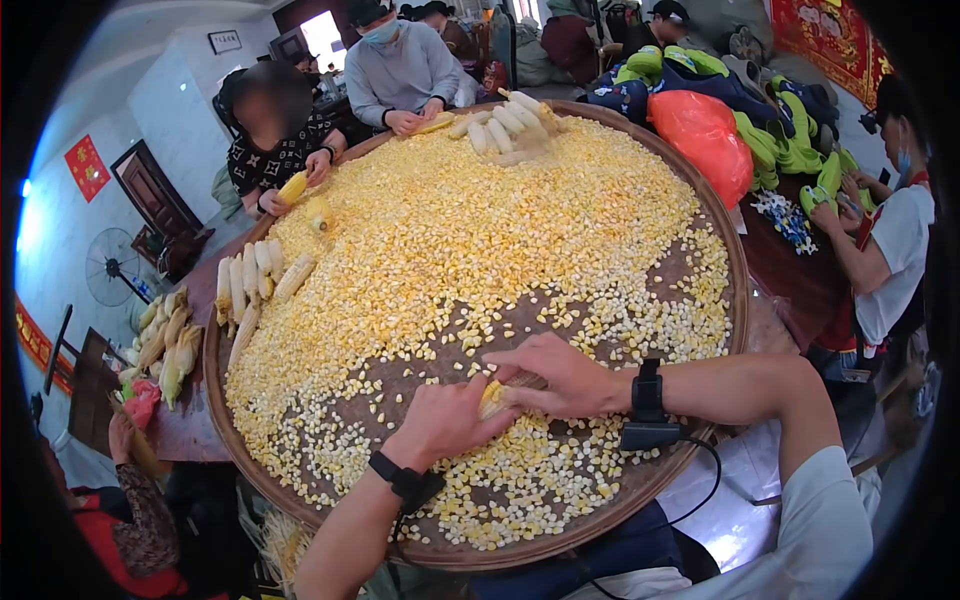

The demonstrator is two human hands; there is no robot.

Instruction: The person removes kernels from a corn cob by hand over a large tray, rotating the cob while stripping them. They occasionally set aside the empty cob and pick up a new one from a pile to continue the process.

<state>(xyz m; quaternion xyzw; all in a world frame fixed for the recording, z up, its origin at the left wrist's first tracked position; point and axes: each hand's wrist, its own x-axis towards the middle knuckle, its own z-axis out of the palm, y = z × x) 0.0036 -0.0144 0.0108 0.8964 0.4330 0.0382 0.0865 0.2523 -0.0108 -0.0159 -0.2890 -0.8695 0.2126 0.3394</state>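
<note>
Both of my hands are on one corn cob [491,400] low over the near part of a big round tray [738,290]. My left hand [450,420] wraps round its left side, while my right hand [560,375] grips the other end, fingers partly over it. Yellow kernels show between the hands; much of the cob is hidden. Loose kernels [450,230] cover most of the tray, thick at the middle and far side, thinner near my hands. Black bands are on both wrists.
Stripped cobs lie at the tray's left [240,285] and far edge [505,125]. Two people at the far left hold cobs. Husked corn [165,340] is piled left. At right are a red bag [700,145], green shoes [790,130] and another person. A person in red sits lower left.
</note>
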